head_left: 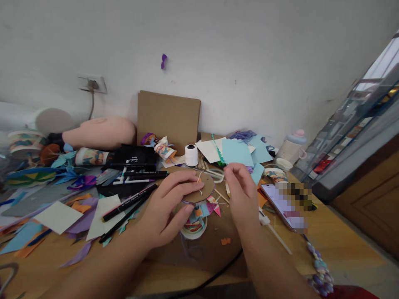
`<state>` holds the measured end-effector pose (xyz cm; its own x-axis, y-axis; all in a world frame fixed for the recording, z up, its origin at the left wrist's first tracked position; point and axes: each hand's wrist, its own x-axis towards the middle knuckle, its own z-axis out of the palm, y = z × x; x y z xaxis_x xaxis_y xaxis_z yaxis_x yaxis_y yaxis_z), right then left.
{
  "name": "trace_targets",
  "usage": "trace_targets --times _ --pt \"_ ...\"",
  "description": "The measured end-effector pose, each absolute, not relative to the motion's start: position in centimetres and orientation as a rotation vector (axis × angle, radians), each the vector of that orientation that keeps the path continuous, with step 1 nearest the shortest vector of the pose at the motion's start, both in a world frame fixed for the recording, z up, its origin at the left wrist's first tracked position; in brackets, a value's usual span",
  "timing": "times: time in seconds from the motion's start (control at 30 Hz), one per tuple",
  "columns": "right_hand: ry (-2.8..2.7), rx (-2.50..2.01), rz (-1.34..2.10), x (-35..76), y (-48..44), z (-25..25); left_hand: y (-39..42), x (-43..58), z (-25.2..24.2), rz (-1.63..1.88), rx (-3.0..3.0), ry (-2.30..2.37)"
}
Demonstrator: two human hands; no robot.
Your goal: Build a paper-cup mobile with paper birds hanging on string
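A round brown cardboard disc (204, 191) is held at its left side by my left hand (174, 203), fingers on top and thumb below. A short white string loops up from the disc beside my fingertips. Under the disc hang small blue and pink paper pieces (213, 206), above a patterned paper cup (193, 228). To the right of the disc, my right hand (241, 193) is raised with thumb and fingertips pinched together; what they hold, if anything, is too small to make out.
Markers (129, 202) and paper scraps cover the left. A white thread spool (191, 155) stands behind the disc, near blue paper sheets (237, 152). A phone (285, 207) and a glue gun (264, 218) lie right. A black cable crosses the front.
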<state>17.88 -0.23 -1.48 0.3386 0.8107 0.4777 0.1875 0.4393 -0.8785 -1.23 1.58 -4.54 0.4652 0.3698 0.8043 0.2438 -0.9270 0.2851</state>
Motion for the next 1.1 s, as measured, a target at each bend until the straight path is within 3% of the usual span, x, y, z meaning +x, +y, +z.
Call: trace_targets --times 0.07,0.33,0.7,1.1 --pt "-1.268 -1.051 0.49 18.1 -1.5 -2.8 1.6 -1.3 -4.6 1.456 2.571 0.528" --pt "-1.555 -0.825 0.974 17.7 -3.0 -3.8 1.8 -1.3 -4.5 1.471 2.547 0.413" --pt "-1.371 -0.839 1.113 17.4 -3.1 -3.3 2.0 -1.4 -4.7 1.514 2.516 0.458" --pt "-1.411 -1.052 1.015 17.4 -5.1 -3.6 1.9 -1.3 -4.6 1.512 2.508 0.453"
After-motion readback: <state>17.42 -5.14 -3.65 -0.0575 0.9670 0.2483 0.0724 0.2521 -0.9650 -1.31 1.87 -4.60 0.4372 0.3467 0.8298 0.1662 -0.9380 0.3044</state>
